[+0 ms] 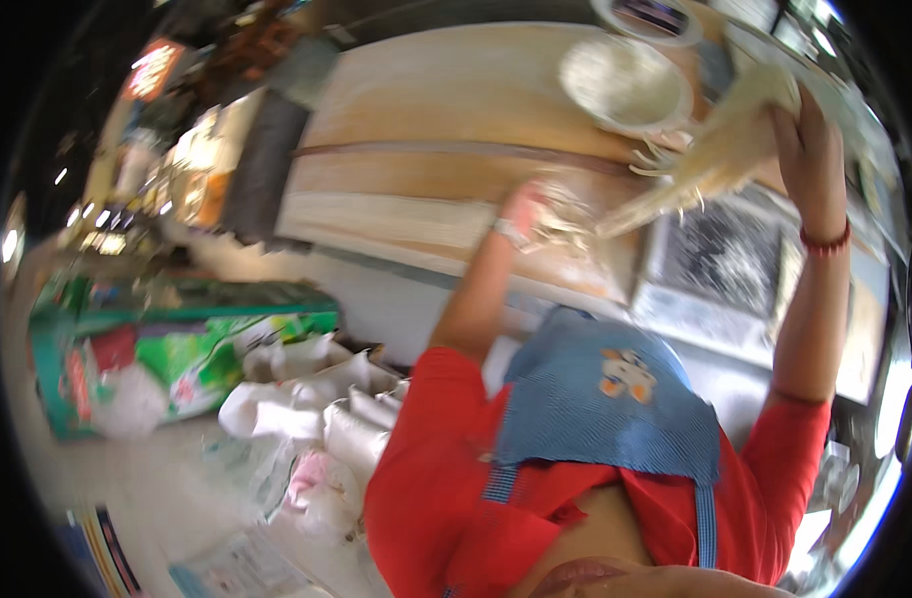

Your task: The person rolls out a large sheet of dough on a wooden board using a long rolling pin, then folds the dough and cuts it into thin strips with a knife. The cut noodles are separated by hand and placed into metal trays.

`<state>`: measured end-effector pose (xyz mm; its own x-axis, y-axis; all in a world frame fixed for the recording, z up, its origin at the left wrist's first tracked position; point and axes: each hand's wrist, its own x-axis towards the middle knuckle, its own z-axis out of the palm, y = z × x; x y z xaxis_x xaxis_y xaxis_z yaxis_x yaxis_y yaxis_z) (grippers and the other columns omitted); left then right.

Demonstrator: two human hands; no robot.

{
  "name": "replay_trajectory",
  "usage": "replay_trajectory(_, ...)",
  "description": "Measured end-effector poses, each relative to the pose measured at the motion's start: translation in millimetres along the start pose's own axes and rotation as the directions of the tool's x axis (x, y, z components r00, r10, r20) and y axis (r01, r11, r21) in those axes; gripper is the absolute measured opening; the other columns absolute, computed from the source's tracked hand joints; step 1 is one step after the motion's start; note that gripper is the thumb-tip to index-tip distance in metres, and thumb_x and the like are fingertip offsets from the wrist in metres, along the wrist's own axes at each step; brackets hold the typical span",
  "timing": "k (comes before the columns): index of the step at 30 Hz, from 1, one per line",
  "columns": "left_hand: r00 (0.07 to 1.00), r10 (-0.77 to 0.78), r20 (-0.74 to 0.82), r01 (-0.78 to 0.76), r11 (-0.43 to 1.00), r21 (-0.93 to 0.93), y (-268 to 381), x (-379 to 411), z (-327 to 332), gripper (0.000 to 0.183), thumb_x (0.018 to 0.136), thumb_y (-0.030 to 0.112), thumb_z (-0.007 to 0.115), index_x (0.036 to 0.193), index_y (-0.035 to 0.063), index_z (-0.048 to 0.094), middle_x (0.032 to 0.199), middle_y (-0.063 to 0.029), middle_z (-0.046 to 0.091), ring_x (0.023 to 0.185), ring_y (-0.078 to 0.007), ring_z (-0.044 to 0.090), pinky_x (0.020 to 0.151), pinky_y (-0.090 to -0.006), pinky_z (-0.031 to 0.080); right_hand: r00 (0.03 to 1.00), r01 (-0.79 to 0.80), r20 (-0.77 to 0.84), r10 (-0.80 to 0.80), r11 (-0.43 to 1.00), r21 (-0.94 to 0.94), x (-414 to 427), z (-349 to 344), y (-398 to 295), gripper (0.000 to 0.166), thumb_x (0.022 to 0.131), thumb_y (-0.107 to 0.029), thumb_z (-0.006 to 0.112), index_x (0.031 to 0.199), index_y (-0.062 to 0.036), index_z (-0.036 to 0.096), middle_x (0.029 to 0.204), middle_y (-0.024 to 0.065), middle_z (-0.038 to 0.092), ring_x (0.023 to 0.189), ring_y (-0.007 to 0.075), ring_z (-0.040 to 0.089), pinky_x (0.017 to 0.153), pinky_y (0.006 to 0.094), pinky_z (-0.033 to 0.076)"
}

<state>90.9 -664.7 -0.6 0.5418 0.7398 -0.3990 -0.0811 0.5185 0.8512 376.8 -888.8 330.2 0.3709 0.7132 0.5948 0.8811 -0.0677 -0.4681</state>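
My right hand (814,149) is raised over the right side of the worktop and grips a thick bundle of long pale noodles (732,138). The bundle fans out and slants down to the left, its lower end close to the board. My left hand (525,205) is low over the wooden worktop (396,172), against a loose clump of noodle strands (568,217). Motion blur hides whether its fingers close on them. A white bowl (624,84) with pale powder inside stands beyond the hands.
A dark panel dusted with white powder (725,258) sits in a pale frame below my right hand. Behind the bowl is a plate (695,30) bearing a dark object. Left of me, a green crate (52,359) holds packages, beside several white sacks (355,430).
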Motion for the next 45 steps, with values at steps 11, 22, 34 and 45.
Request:
replay_trajectory(11, 0.967, 0.008, -0.253, 0.039, 0.983, 0.180, -16.4, 70.3, -67.7, 0.016, 0.084, 0.018, 0.066, 0.077, 0.0077, 0.056, 0.069, -0.0072, 0.058, 0.068, -0.0201, 0.057, 0.069, -0.0353, 0.049, 0.998, -0.056, -0.050, 0.050, 0.991, -0.124, -21.7, -68.4, 35.2, 0.018, 0.084, -0.013, 0.055, 0.091, 0.0018, 0.062, 0.081, 0.0172, 0.064, 0.076, 0.0280, 0.064, 0.071, 0.0372, 0.049)
replay_trajectory(22, 0.877, 0.137, 0.461, -0.459, 0.525, 0.717, -108.6, 13.3, 130.6, 0.057, 0.081, 0.016, 0.066, 0.132, 0.0032, 0.044, 0.125, -0.0232, 0.056, 0.113, -0.0360, 0.057, 0.093, -0.0380, 0.046, 0.517, -0.842, 0.340, 0.786, 0.537, 0.040, -225.6, 69.6, 230.4, 0.028, 0.086, -0.022, 0.062, 0.101, 0.0027, 0.063, 0.082, 0.0098, 0.066, 0.076, 0.0167, 0.064, 0.068, 0.0291, 0.053)
replay_trajectory(34, 0.900, -0.034, 0.436, -0.361, 0.506, 0.784, -83.8, 44.6, 61.0, 0.020, 0.090, 0.016, 0.053, 0.099, 0.0002, 0.062, 0.086, -0.0077, 0.068, 0.078, -0.0143, 0.061, 0.072, -0.0305, 0.049, 0.728, -0.676, 0.110, 0.677, 0.735, -0.047, -257.4, 71.3, 215.4, 0.021, 0.084, -0.021, 0.061, 0.098, -0.0066, 0.068, 0.093, 0.0159, 0.069, 0.085, 0.0312, 0.067, 0.074, 0.0388, 0.052)
replay_trajectory(45, 0.588, -0.048, 0.808, -0.761, 0.305, 0.572, 38.8, -27.0, 254.7, 0.015, 0.088, 0.011, 0.056, 0.100, 0.0017, 0.061, 0.077, -0.0064, 0.062, 0.068, -0.0124, 0.057, 0.063, -0.0281, 0.046, 0.874, -0.448, 0.322, 0.363, 0.859, 0.247, -178.4, 141.2, 111.1, 0.048, 0.081, -0.015, 0.065, 0.126, -0.0088, 0.051, 0.096, 0.0202, 0.066, 0.086, 0.0344, 0.066, 0.076, 0.0410, 0.053)
